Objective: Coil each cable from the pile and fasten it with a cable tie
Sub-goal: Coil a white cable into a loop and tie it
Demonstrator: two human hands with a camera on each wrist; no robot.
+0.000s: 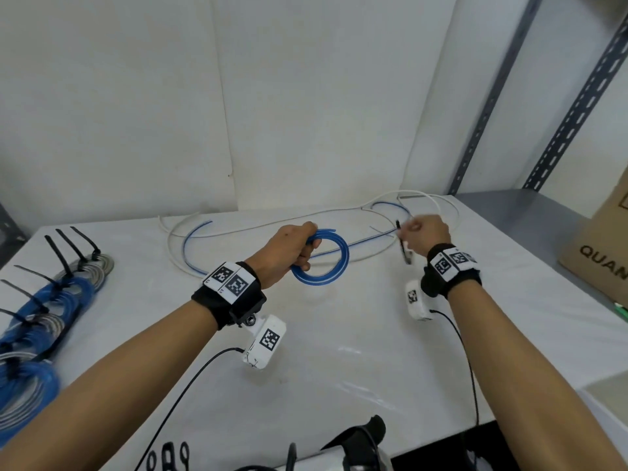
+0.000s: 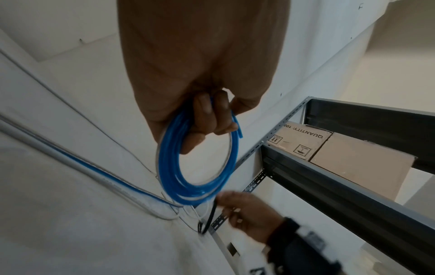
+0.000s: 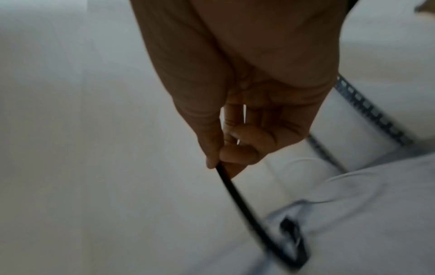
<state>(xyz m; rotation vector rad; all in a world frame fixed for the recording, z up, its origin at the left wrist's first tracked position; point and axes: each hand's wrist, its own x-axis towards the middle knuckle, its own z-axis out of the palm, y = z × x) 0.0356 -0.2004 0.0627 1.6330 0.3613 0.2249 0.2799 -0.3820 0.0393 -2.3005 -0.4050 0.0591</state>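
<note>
— Since the round coil of blue plastic cable (image 1: 321, 261) sits at the middle of the head view, who has it?
— The left hand (image 1: 289, 248) does, fingers (image 2: 208, 115) curled round the top of the loops, with the coil hanging below them above the white table (image 1: 339, 334). In the left wrist view the coil (image 2: 195, 167) fills the centre.
— And the other hand?
— The right hand (image 1: 424, 234), right of centre, pinches a thin black plastic cable tie (image 1: 402, 243) between thumb and fingertips (image 3: 235, 154). In the right wrist view the tie (image 3: 254, 210) runs down toward the lower right and bends back up near its blurred end.
— Do tie and coil touch?
— No, in the head view they are apart.
— What lies behind the hands?
— Loose lengths of white and blue cable (image 1: 272, 229) spread across the far side of the table, from upper left of centre to behind the right hand.
— Farther out?
— At the left edge, a row of finished blue and grey coils (image 1: 40, 321), each with a black tie sticking up. At the right edge, a brown cardboard box (image 1: 601, 246) on a grey metal shelf (image 1: 530, 212).
</note>
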